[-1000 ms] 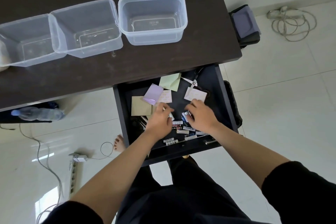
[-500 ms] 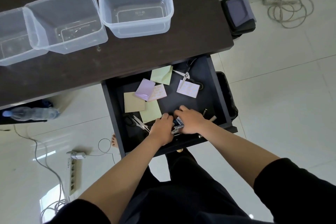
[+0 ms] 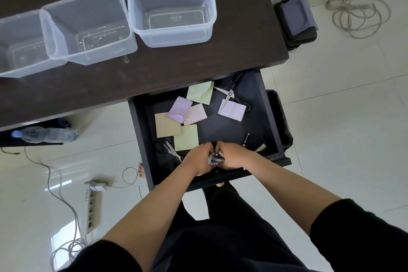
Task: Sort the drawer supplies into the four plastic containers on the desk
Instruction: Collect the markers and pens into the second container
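The open dark drawer [image 3: 268,117] sits under the desk edge. My left hand [image 3: 197,158] and my right hand [image 3: 234,155] meet near the drawer's front, both curled round a bunch of batteries [image 3: 215,159] held between them. Several coloured sticky-note pads [image 3: 178,109] lie in the middle of the drawer. One pair of scissors [image 3: 229,94] lies at the back, another pair of scissors [image 3: 169,149] lies left of my left hand. Three clear plastic containers show on the desk: right container [image 3: 172,33], middle container [image 3: 88,53], left container [image 3: 13,66]; all look empty.
Small dark items [image 3: 246,139] lie at the drawer's right front. The dark desk [image 3: 198,64] runs above the drawer. On the floor are a power strip [image 3: 90,210] with cables, a water bottle [image 3: 44,134], a coiled cable [image 3: 357,15] and a black bin [image 3: 280,117].
The batteries were spread over the drawer floor; both hands have swept them together toward the front and now hold them in one bunch. The view shifted slightly.
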